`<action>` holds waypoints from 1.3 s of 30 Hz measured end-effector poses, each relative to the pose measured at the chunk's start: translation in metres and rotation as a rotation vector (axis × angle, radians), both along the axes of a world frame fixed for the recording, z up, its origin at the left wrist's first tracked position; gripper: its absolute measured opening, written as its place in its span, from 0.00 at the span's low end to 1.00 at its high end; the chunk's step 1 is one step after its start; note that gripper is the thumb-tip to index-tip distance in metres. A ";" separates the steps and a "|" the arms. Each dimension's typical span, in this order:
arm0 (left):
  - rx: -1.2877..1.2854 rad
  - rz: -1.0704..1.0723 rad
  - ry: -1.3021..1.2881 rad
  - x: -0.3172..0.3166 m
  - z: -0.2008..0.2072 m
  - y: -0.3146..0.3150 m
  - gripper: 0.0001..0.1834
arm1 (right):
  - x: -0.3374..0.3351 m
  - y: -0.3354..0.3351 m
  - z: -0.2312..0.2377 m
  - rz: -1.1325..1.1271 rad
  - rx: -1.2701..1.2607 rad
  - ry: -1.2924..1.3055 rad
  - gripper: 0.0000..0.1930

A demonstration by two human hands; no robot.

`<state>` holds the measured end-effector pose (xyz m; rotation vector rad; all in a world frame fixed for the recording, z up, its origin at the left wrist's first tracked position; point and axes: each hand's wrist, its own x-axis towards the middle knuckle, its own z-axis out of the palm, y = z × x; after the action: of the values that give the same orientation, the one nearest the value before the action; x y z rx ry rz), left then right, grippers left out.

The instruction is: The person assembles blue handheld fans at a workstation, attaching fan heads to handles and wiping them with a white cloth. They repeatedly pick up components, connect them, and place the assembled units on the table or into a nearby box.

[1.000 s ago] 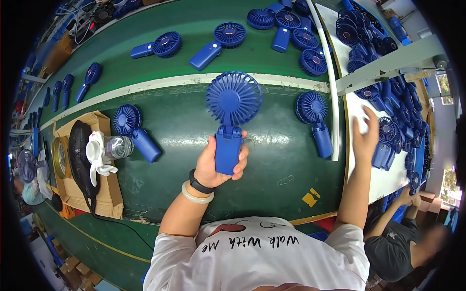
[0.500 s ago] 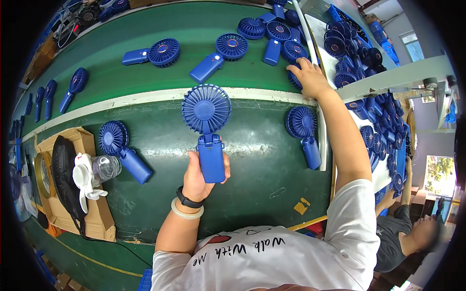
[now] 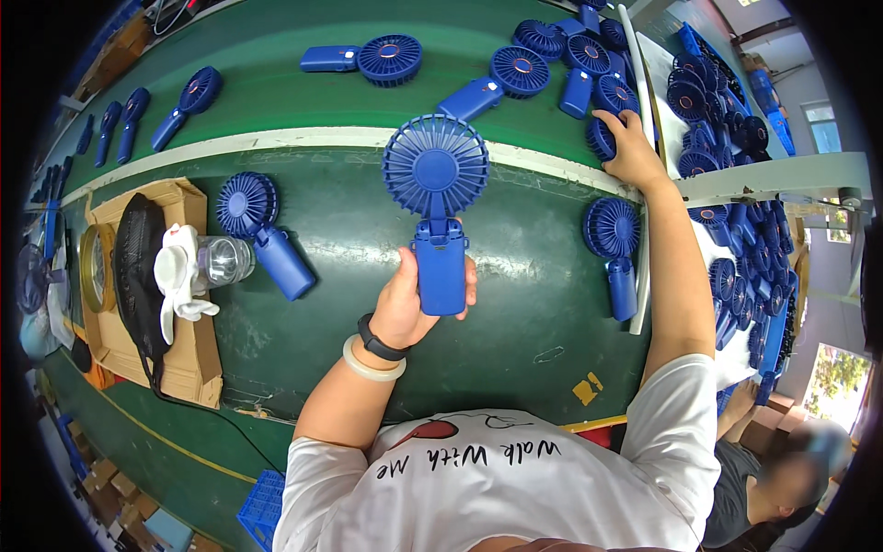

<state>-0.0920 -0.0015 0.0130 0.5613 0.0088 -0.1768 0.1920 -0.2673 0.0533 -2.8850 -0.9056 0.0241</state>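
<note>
My left hand holds a blue handheld fan upright by its handle, back side toward me, above the green worktable. My right hand reaches far right onto the green belt. Its thumb and fingers curl round the head of another handheld fan, whose handle is hidden. Two more fans rest on the worktable, a left one and a right one. More fans crowd the belt next to my right hand, including one with an orange-ringed centre.
A cardboard tray at the left holds a black pouch, a white bow-shaped item and a clear plastic container. A white rail borders the right side. Beyond it, many fans are piled near a co-worker.
The view has shifted, so most things sit further right in the picture. My right hand has curled more closely round the fan at the belt's edge. My left hand keeps its hold.
</note>
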 end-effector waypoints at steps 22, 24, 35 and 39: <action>0.351 0.270 -0.039 0.056 0.007 0.016 0.30 | -0.241 0.054 0.046 1.028 0.181 0.693 0.22; 0.419 0.304 -0.037 0.054 -0.001 0.023 0.29 | -0.197 0.063 0.058 1.033 0.298 1.253 0.26; 0.666 0.342 0.049 0.047 0.004 0.018 0.29 | 0.125 0.042 -0.007 -0.459 -0.064 -0.029 0.29; 0.642 0.289 0.054 0.047 0.001 0.020 0.30 | 0.141 0.045 -0.017 -0.573 0.024 0.147 0.40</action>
<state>-0.0450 0.0187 0.0136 1.1861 0.2041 0.1016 0.3326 -0.2220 0.0365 -2.9534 -0.0381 0.1682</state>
